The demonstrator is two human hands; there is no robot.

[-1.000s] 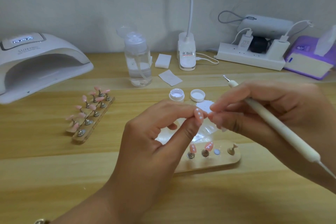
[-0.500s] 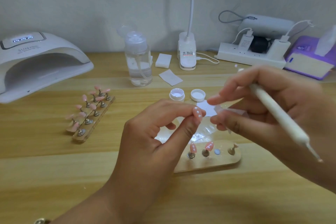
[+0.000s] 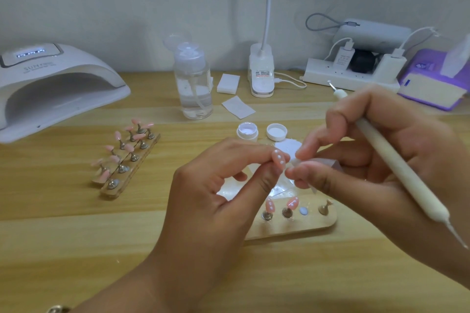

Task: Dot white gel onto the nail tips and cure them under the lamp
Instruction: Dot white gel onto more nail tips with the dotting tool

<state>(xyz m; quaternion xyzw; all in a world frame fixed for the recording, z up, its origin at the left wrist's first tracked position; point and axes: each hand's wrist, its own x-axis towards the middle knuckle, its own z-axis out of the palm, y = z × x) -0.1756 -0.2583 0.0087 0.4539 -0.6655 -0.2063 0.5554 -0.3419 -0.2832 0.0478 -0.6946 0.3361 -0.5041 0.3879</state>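
The wooden tabletop (image 3: pixel 76 236) carries everything. The white curing lamp (image 3: pixel 50 89) sits far left of the fingers (image 3: pixel 249 151), its mouth open towards them. The left hand (image 3: pixel 211 201) pinches one pink nail tip (image 3: pixel 279 162) between thumb and forefinger, and white dots already show on its face. The right hand (image 3: pixel 381 160) meets it tip to tip. Its thumb and forefinger are closed narrowly on a small pale wipe (image 3: pixel 328 163) that touches the nail tip's edge, and the white dotting pen (image 3: pixel 396 164) lies parked through the same hand, ball end pointing away. Just under both sets of fingers lies a wooden holder (image 3: pixel 305 230) with two dotted tips and a bare peg. Just beyond the fingers stands the open gel jar (image 3: pixel 247 132).

The step looks like tidying a freshly dotted tip. Next, that tip likely needs seating on a free spot of the holder without smearing the wet dots. Curing would follow.
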